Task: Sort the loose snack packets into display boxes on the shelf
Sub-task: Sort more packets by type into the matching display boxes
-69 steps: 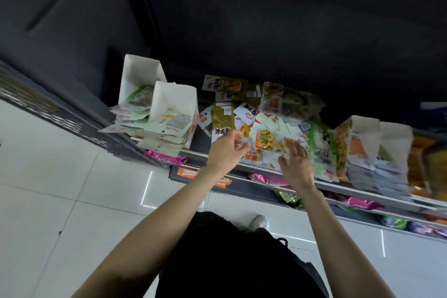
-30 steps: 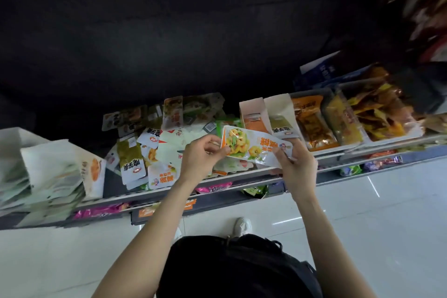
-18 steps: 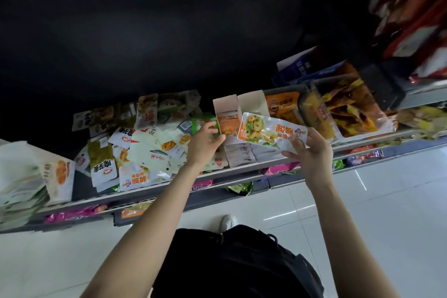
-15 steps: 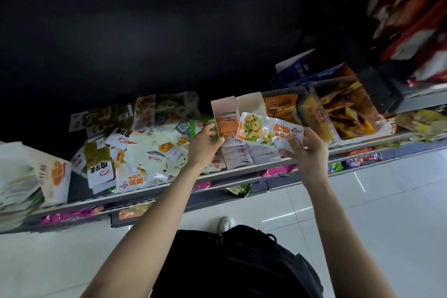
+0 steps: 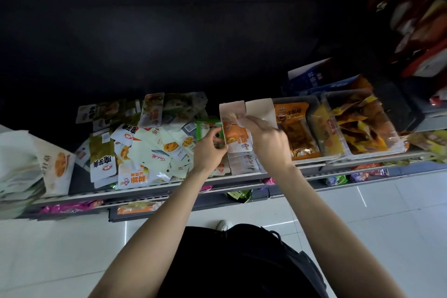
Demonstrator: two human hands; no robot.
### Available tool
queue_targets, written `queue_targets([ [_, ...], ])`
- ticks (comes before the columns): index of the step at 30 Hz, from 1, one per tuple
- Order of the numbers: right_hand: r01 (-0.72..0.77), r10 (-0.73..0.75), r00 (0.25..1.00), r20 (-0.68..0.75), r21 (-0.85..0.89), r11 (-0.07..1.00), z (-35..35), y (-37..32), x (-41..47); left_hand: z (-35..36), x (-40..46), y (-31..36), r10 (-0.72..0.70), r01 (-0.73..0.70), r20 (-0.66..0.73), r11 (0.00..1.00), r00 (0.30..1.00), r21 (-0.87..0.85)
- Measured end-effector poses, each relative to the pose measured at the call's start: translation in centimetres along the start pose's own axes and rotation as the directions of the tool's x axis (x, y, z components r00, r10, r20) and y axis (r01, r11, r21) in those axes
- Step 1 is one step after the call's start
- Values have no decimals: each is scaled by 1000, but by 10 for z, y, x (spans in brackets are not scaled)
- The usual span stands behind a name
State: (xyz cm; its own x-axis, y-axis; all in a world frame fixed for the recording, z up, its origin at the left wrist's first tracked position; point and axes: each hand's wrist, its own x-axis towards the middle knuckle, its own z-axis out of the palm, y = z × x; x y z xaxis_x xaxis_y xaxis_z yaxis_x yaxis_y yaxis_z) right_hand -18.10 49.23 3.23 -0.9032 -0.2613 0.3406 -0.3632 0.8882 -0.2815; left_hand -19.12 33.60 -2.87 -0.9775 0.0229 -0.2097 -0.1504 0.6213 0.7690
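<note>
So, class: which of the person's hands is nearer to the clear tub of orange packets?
Right. The right hand sits just beside the clear tub of orange packets, at the white display box. The left hand lies farther off, by the loose pile.

Right hand: fingertips motion-blurred at the open top of the tall white cardboard display box; whether they pinched anything could not be told. Left hand: fingers curled at the box's left edge, contact with the orange-and-white snack packet unclear. Stack of pale white display cartons: blurred, cut off by the left edge. Red packaged goods at upper right: blurred, cropped by the frame. Packets at the back of the grey metal shelf: lost in shadow, print unreadable.
</note>
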Motion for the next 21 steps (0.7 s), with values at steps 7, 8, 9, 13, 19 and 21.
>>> queue_targets([
  [7,43,20,967,253,-240,970,39,-9,-6,-4,-1,-3,-16,19,48,998,999,-59],
  [8,32,49,951,304,-255,966,42,-8,-9,-7,-2,-5,-13,18,69,996,998,-83],
  [9,25,69,937,342,-264,964,44,-7,-13,-11,-5,-8,-7,16,86,995,996,-103],
  [13,-34,74,962,265,-153,988,37,-19,-15,-41,-25,-30,43,-44,-10,996,999,-81],
  [19,-15,-29,956,293,148,989,65,-96,6,-94,-49,-102,89,12,-254,928,963,372],
  [21,-79,74,858,508,-12,997,93,-107,17,-101,-49,-116,36,51,-179,885,983,462],
])
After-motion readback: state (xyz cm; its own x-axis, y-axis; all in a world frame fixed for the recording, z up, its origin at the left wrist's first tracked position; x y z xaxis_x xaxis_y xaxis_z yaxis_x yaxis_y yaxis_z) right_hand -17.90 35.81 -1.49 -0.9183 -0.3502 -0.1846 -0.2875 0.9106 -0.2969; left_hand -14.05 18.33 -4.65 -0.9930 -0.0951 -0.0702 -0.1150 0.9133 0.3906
